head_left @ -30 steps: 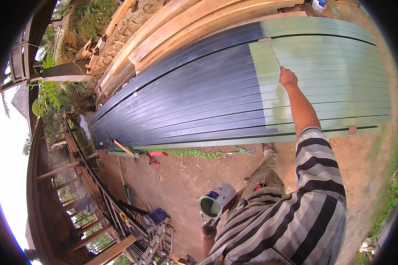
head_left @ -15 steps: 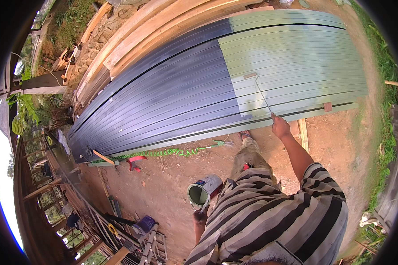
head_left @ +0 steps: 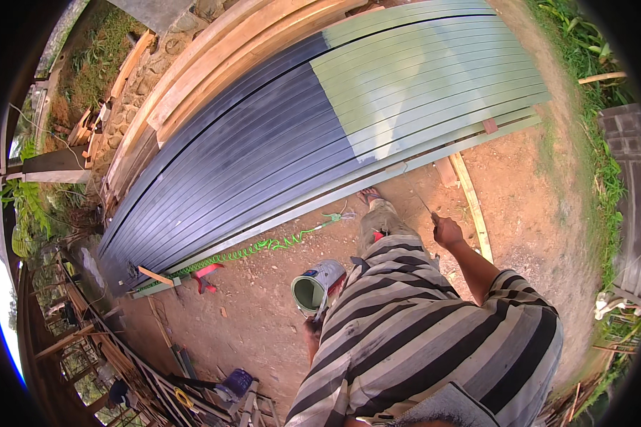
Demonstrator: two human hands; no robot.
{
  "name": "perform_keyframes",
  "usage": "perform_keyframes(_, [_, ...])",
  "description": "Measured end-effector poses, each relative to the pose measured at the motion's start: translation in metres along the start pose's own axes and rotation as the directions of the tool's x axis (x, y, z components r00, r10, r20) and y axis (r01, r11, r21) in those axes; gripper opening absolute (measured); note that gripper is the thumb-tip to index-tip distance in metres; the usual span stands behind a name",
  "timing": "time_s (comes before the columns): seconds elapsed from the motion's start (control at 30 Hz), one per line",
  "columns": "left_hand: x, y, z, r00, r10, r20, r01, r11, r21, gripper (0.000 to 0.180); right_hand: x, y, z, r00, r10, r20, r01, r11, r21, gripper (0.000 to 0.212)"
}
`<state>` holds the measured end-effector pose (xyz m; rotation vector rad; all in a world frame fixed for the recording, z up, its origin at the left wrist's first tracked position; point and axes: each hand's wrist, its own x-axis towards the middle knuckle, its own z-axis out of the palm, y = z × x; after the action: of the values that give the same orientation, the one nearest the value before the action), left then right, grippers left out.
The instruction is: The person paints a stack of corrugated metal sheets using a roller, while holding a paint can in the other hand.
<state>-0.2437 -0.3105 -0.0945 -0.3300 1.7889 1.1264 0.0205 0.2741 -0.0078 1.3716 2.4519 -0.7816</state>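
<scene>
My right hand (head_left: 446, 232) is closed round the handle of a paint roller (head_left: 422, 201). Its thin rod runs up and left, and its head lies by the near edge of a long ribbed metal panel (head_left: 249, 135), hard to make out there. The panel is dark blue-grey on the left; pale green, wet-looking paint (head_left: 399, 85) covers its right part. Low at my left side, my left hand (head_left: 312, 328) grips a paint can (head_left: 327, 274) at its handle or rim; which one I cannot tell. The can is tilted, with pale green paint inside.
Long wooden beams (head_left: 214, 57) lie beyond the panel. A green coiled hose (head_left: 263, 245) and a red strap-like thing (head_left: 205, 277) are on the dirt near its left end. A wooden plank (head_left: 471, 203) reaches from under the panel. A blue container (head_left: 236, 383) stands lower left.
My right hand has drawn the roller back from the painted surface to the panel's near edge. The view has shifted, and the can stays in my left hand.
</scene>
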Motion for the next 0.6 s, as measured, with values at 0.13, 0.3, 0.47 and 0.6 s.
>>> perform_keyframes(0.13, [-0.014,-0.008,0.016,0.999,-0.018,-0.041,-0.003,0.884,-0.468,0.012,-0.031,0.030,-0.003,0.994,0.101,-0.052,-0.102,0.995,-0.013,0.047])
perform_keyframes(0.3, [-0.064,-0.031,0.000,0.977,0.107,-0.182,-0.066,0.974,0.217,0.014,0.015,0.025,-0.013,0.997,0.038,-0.070,-0.037,0.999,0.014,0.048])
perform_keyframes(0.47, [-0.094,-0.003,0.025,0.961,0.078,-0.267,-0.023,0.979,0.204,0.014,0.083,0.017,-0.034,0.997,0.078,0.015,-0.078,0.997,0.019,0.049])
perform_keyframes(0.6, [-0.112,0.031,0.053,0.946,0.047,-0.322,0.008,0.986,0.166,0.014,0.167,-0.002,-0.053,0.995,0.098,0.029,-0.099,0.995,0.012,0.049])
